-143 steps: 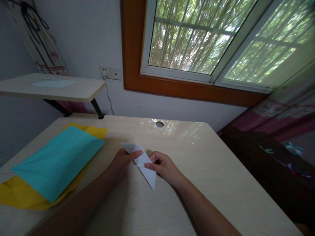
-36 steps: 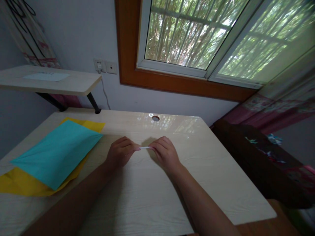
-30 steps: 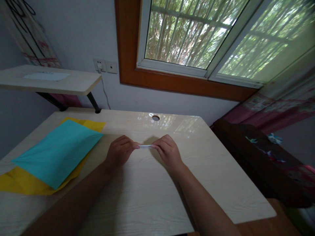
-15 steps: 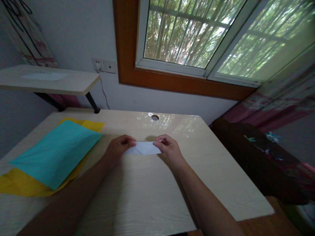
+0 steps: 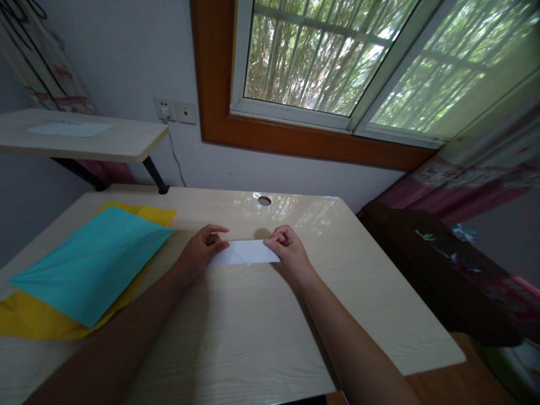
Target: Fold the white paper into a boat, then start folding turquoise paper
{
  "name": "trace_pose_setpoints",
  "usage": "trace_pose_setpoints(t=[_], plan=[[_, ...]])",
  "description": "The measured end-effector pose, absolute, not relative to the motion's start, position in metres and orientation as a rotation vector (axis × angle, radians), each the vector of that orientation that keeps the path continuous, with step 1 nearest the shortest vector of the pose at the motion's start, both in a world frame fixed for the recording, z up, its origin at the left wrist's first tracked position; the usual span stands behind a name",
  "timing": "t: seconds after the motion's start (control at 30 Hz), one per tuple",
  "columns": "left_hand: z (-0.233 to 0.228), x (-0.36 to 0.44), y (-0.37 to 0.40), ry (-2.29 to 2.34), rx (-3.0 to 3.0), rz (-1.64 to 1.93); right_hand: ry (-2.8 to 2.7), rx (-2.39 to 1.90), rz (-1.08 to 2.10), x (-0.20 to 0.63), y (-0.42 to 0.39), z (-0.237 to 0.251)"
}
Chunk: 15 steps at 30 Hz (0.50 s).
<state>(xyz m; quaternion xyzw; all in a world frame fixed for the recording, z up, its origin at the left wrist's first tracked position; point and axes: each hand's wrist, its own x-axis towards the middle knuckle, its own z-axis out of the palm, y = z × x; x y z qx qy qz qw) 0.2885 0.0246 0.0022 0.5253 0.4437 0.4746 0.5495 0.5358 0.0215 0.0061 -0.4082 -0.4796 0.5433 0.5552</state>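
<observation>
A small folded white paper (image 5: 246,252) lies across the middle of the pale wooden table (image 5: 261,326), a short pointed flap showing at its near edge. My left hand (image 5: 201,249) pinches its left end, forefinger stretched over the top edge. My right hand (image 5: 286,252) pinches its right end with curled fingers. Both forearms reach in from the near edge.
A teal sheet (image 5: 88,261) lies on a yellow sheet (image 5: 25,320) at the table's left. A cable hole (image 5: 264,200) sits near the far edge. A raised shelf (image 5: 80,140) stands back left, a dark bench (image 5: 439,270) to the right, a window (image 5: 337,62) ahead.
The paper was a slanted pointed shape, then held edge-on between my fingertips. It now faces up as a wide flat strip, and my hands have moved slightly apart.
</observation>
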Motion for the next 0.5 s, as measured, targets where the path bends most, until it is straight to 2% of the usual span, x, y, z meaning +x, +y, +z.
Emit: trace_pose_setpoints(t=[0.3, 0.5], plan=[[0.0039, 0.2848, 0.0242, 1.105, 1.334, 1.037, -1.161, -0.975, 1.270, 0.5387, 0.0246, -0.0027], [0.0042, 0.2837, 0.0207, 1.008, 1.457, 0.784, -1.267, -1.040, 1.244, 0.5387, 0.0220, 0.0045]])
